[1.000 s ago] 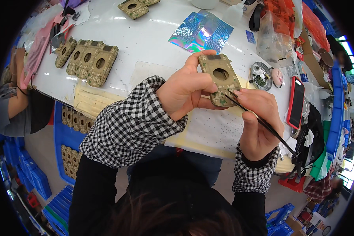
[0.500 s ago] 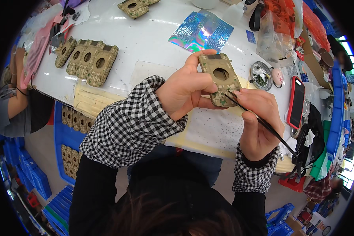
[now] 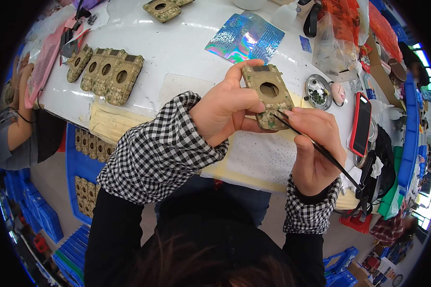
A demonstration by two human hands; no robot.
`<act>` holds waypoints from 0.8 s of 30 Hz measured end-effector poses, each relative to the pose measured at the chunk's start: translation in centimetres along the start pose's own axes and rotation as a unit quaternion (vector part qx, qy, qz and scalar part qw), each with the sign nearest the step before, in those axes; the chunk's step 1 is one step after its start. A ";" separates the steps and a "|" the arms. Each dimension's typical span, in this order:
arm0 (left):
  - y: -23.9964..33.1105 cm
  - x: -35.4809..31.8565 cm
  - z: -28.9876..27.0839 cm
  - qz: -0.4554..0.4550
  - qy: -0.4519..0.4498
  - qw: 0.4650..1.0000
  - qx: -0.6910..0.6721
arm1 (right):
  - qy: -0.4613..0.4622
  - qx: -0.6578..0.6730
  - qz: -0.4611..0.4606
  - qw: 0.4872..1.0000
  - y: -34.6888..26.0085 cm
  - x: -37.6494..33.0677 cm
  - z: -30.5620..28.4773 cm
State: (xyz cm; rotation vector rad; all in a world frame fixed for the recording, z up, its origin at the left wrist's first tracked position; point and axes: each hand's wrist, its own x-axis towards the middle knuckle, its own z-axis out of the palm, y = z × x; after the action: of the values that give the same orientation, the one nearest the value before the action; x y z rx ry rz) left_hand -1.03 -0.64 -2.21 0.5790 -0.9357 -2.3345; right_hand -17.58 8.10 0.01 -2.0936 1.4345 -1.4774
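Note:
A camouflage-patterned model tank hull (image 3: 278, 99) with a round hole in its top is tilted up above the table. Around its left side my left hand (image 3: 230, 107) is closed, the thumb near its lower end. My right hand (image 3: 318, 146) pinches dark tweezers (image 3: 328, 155), whose tips touch or hover just over the hull's lower end; which of the two I cannot tell. Anything very small at the tips cannot be made out. Beneath both hands lies a white sheet (image 3: 256, 160) dotted with small dark specks.
Several similar hulls (image 3: 124, 79) stand at the left, with more in a blue tray (image 3: 85, 168) below. A round metal dish (image 3: 318, 92) of green bits and a red-cased phone (image 3: 360, 124) lie right. Shiny film (image 3: 246, 37) lies beyond. A co-worker's arm (image 3: 21, 122) shows far left.
My hands, the hull and the tweezers look unmoved. At the far left the co-worker's hand and arm have shifted slightly.

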 end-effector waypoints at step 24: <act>0.2 0.2 -0.5 -0.037 -0.054 0.991 -0.115 | 0.044 0.095 -0.003 0.994 0.7 -0.6 -0.4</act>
State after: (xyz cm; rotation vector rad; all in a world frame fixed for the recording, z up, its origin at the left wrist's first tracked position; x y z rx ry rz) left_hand -0.82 -1.18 -2.46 0.4029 -0.6866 -2.5170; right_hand -18.31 8.40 -0.59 -1.9433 1.2607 -1.6563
